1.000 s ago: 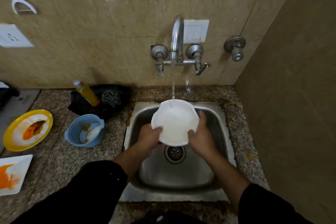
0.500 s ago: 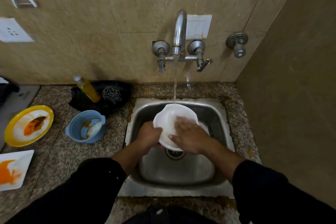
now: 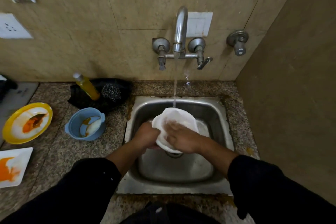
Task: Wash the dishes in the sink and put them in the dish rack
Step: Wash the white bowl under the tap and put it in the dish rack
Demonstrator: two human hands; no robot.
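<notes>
**White bowl held under the running tap**

A round white bowl (image 3: 179,120) is held tilted over the square stainless steel sink (image 3: 221,112), above the drain, its far rim just under the thin stream of water (image 3: 175,89) falling from the curved chrome wall tap (image 3: 180,31). The left hand (image 3: 146,135) grasps the bowl's left rim, fingers curled around the edge. The right hand (image 3: 183,138) lies flat inside the bowl with its fingers spread loosely against the wet inner surface, gripping nothing; the fingertips are blurred. Both forearms come out of black sleeves (image 3: 269,187).

On the speckled granite counter (image 3: 54,151) left of the sink stands a blue plastic bowl with small handles (image 3: 85,123), smeared inside with orange-brown sauce, near the sink's left edge. Behind it, against the back wall, a yellow bottle of liquid (image 3: 87,86) and a steel wool scrubber (image 3: 111,92) sit on a black cloth (image 3: 80,96). Toward the counter's left edge lies a yellow-rimmed round plate (image 3: 27,122) with orange residue, and nearer the front left corner a square white plate (image 3: 13,167) also stained orange, partly cut off by the frame.
</notes>
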